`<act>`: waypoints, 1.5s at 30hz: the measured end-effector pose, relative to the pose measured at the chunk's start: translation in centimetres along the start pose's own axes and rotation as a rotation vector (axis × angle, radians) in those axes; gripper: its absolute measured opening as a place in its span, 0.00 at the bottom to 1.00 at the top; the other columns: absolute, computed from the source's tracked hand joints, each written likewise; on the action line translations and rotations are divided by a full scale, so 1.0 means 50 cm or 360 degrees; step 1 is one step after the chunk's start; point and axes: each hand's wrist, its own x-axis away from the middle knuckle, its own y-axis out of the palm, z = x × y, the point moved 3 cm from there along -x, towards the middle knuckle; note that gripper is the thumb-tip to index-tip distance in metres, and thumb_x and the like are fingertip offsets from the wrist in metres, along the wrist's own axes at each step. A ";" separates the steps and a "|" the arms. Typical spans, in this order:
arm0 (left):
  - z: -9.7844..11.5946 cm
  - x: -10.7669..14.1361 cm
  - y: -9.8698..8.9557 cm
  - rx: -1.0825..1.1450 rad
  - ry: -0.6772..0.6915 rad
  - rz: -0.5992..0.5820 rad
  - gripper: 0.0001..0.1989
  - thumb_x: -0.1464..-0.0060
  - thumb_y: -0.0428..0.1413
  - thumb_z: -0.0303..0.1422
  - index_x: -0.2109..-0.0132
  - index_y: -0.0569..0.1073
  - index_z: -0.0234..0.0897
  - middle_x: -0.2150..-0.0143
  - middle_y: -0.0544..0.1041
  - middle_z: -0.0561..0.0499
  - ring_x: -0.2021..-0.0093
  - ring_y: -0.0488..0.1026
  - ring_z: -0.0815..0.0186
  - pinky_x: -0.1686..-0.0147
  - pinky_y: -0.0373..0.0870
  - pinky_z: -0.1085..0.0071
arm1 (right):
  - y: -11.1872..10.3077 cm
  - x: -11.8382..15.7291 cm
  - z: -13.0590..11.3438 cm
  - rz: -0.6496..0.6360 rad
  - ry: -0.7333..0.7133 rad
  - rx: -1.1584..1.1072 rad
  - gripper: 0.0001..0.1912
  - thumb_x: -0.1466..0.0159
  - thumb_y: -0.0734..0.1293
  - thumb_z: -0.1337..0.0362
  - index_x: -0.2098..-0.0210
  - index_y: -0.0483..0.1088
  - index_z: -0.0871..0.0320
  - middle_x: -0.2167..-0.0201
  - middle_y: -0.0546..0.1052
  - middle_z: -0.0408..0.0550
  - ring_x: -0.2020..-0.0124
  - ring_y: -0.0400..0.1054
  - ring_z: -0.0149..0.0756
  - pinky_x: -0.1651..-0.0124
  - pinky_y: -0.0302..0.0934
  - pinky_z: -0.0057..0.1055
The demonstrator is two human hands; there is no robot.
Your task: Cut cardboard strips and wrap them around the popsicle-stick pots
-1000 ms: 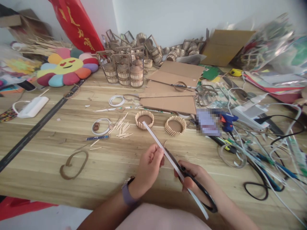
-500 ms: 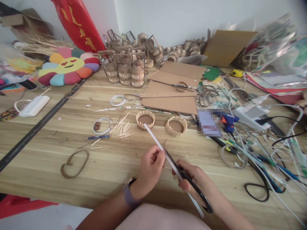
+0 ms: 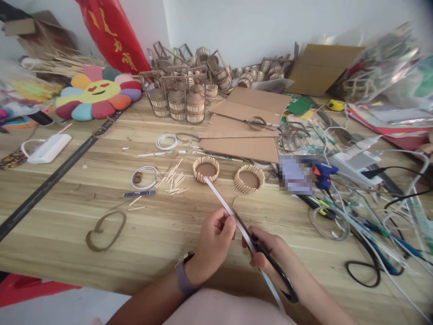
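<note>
My left hand [image 3: 216,234], with a watch on its wrist, pinches a long, narrow white strip [image 3: 216,193] between thumb and fingers. Black-handled scissors [image 3: 278,270] are in my right hand [image 3: 267,248], their blades lying along the strip, mostly hidden by it and my fingers. The strip's lower end hangs past my right hand towards my body. Beyond its upper end sits a small round tray walled with short sticks [image 3: 199,175], and a second stick-walled tray [image 3: 244,186] stands to its right. Loose short sticks [image 3: 176,181] lie to the left.
A brown strip loop [image 3: 124,225] lies at left. Cardboard sheets [image 3: 241,148] and several finished stick baskets [image 3: 195,110] stand behind. On the right are a blue glue gun [image 3: 323,175], tangled cables and a white power strip [image 3: 355,167]. A flower cushion [image 3: 98,92] sits back left.
The view has shifted very slightly. Both hands keep nearly the same pose on the strip and scissors; the strip's hanging lower end has swung a little to the left.
</note>
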 end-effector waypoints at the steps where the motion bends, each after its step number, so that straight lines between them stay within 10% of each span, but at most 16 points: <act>1: 0.000 0.000 0.000 0.0004 -0.0002 0.0001 0.14 0.42 0.50 0.38 0.74 0.60 0.40 0.80 0.59 0.60 0.79 0.56 0.72 0.78 0.54 0.75 | 0.000 -0.001 0.001 0.0006 -0.0006 0.0006 0.42 0.50 0.51 0.20 0.72 0.62 0.55 0.79 0.62 0.39 0.78 0.55 0.31 0.75 0.51 0.28; 45: 0.009 -0.003 -0.007 -0.0027 0.0062 0.0041 0.13 0.44 0.50 0.38 0.74 0.60 0.40 0.80 0.57 0.60 0.79 0.54 0.72 0.78 0.52 0.75 | -0.006 0.008 0.004 -0.0081 0.0015 0.0014 0.45 0.50 0.50 0.20 0.70 0.66 0.56 0.78 0.66 0.42 0.78 0.61 0.33 0.75 0.56 0.30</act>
